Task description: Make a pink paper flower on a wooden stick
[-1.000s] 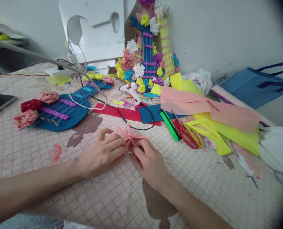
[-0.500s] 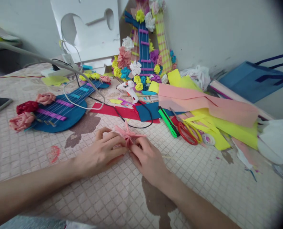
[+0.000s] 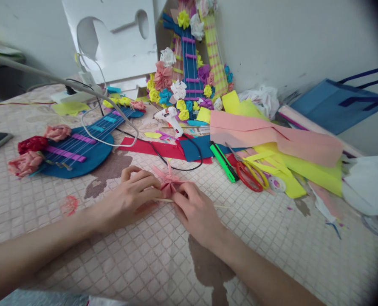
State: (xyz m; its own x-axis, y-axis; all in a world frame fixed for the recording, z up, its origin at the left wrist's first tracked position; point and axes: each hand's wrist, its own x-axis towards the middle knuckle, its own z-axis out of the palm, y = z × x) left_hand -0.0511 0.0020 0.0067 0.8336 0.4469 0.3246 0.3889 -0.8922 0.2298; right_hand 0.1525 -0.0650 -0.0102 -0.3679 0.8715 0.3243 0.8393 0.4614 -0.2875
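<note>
A pink folded piece (image 3: 168, 187), pleated and with several points like a star or flower, sits between my two hands near the middle of the head view; I cannot tell whether it is paper or cloth. My left hand (image 3: 134, 193) has curled fingers closed on its left side. Its right side is pinched by my right hand (image 3: 193, 204), thumb and fingertips together. A thin pale stick (image 3: 163, 200) runs under the piece, crossing from the left fingers towards the right hand. The fingertips are partly hidden behind the knuckles.
Left lies a blue toy guitar (image 3: 83, 148) with fabric roses. Beyond the hands are a white glue gun (image 3: 170, 119) and its cord. To the right are a green cutter (image 3: 223, 163), red-and-yellow scissors (image 3: 248, 174) and pink sheets (image 3: 272, 134). Flower-covered guitars (image 3: 190, 63) stand at the back.
My left hand has shifted slightly left, uncovering more of the pink piece and the stick below it. My right hand stays on its side. The whole view has moved a little.
</note>
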